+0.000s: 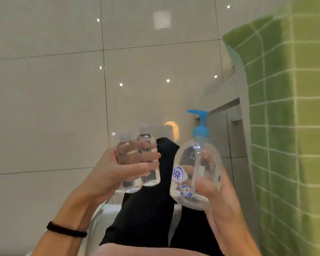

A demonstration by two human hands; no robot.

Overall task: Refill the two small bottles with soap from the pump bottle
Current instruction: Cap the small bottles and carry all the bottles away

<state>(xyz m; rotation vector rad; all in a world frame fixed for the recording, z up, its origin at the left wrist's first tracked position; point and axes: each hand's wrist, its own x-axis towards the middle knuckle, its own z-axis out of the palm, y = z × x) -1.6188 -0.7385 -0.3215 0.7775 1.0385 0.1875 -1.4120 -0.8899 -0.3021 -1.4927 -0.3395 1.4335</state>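
My left hand [115,170] grips two small clear bottles side by side, both upright and both with their caps on. The left small bottle [127,154] sits a little lower than the right small bottle [148,145]. My right hand [216,196] holds a clear pump bottle [196,163] from below and behind. It has a blue pump head [199,119] whose spout points left, and a blue and white label. The pump bottle is upright, just right of the small bottles and apart from them.
A green checked rug or towel [284,108] fills the right side. Large pale glossy floor tiles [54,108] lie ahead. My legs in black trousers [150,218] stretch forward under the bottles, over a white seat edge [103,213].
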